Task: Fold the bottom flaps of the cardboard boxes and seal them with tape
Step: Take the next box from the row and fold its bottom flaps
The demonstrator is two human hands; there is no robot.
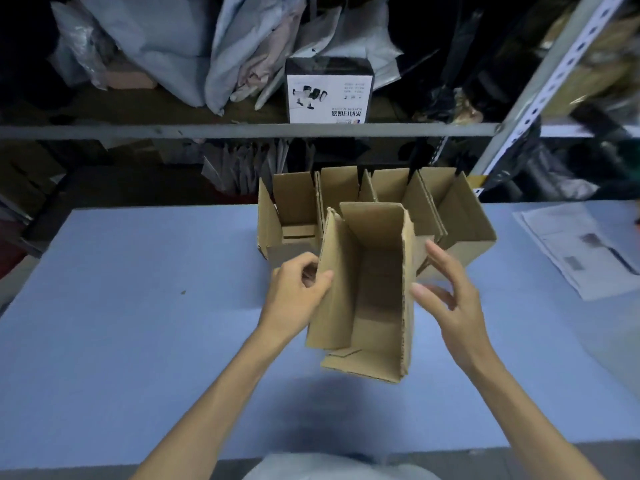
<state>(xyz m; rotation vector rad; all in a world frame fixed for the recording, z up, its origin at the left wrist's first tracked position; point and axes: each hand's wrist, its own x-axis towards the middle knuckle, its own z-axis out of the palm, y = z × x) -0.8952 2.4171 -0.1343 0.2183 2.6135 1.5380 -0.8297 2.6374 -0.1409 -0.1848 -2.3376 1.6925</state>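
Cardboard box (375, 265) pinched by left hand (294, 297).

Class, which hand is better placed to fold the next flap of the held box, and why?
Probably the right. The left hand grips the cardboard box by its left wall, steadying it. The right hand is open beside the right wall, holding nothing, so it is free to push a flap.

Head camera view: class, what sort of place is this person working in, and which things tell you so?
Probably a packing station in a small stockroom: metal shelving crammed with grey mailer bags, a row of open cardboard boxes on the blue table, and printed sheets at the table's right.
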